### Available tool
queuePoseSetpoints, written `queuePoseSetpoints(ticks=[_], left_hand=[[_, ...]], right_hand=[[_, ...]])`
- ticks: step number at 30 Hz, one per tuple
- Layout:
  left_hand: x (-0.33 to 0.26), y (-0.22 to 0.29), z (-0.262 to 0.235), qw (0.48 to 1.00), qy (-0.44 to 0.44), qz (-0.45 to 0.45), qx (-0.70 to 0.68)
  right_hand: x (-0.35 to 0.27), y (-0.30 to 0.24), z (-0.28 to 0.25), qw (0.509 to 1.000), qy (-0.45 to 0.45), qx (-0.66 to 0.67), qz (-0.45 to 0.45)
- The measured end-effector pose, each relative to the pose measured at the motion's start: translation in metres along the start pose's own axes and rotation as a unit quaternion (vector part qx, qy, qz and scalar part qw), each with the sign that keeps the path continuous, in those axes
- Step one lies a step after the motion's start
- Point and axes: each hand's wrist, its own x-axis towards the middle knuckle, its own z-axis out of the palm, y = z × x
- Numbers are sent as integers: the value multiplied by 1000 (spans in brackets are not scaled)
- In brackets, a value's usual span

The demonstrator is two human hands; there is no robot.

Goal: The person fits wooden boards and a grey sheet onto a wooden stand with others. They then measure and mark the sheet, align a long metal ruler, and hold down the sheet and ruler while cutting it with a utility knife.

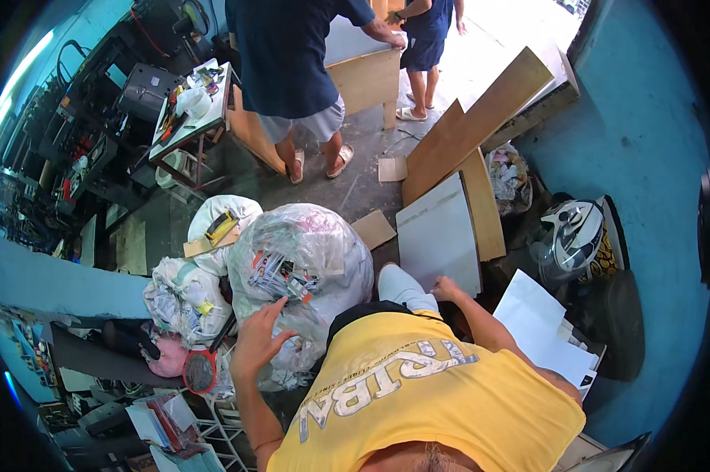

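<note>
My left hand [260, 338] is held out with its thumb and fingers apart and nothing in it. Its fingertips are in front of a large clear plastic bag [339, 236]; whether they touch it I cannot tell. Printed packaging pieces [272, 271] show through the bag. My right hand [447, 289] hangs beside my thigh with its fingers loosely curled. Nothing shows in it. Just beyond it leans a white-faced board [441, 228], with longer wooden planks [481, 110] behind.
White sacks [186, 299] and a red-rimmed racket [200, 370] lie left. A person in a dark shirt [288, 63] grips a wooden panel [366, 82] ahead; another person [427, 47] stands in the doorway. A helmet [571, 236] and white sheets [536, 322] sit right. A cluttered table [186, 130] stands far left.
</note>
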Motion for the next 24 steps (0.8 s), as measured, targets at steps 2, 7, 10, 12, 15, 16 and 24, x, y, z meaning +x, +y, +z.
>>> queuePoseSetpoints(ticks=[2, 7, 10, 12, 15, 16, 24], left_hand=[[0, -2, 9, 1000, -8, -18, 5], [25, -3, 9, 1000, -8, -22, -13], [61, 3, -2, 999, 22, -11, -42], [97, 14, -15, 992, 40, 4, -121], [168, 37, -45, 961, 55, 69, -262], [196, 46, -59, 940, 56, 116, -317], [397, 131, -167, 804, -1, 394, -446]], right_hand=[[2, 1, -3, 999, 23, 0, -24], [20, 6, -4, 1000, -13, 17, -18], [52, 13, -11, 998, -49, -7, -48], [83, 13, -22, 994, -82, -66, -22], [136, 11, -43, 993, -89, -52, -51], [154, 10, -53, 995, -76, -57, -29], [333, -37, -192, 994, 63, -36, -79]])
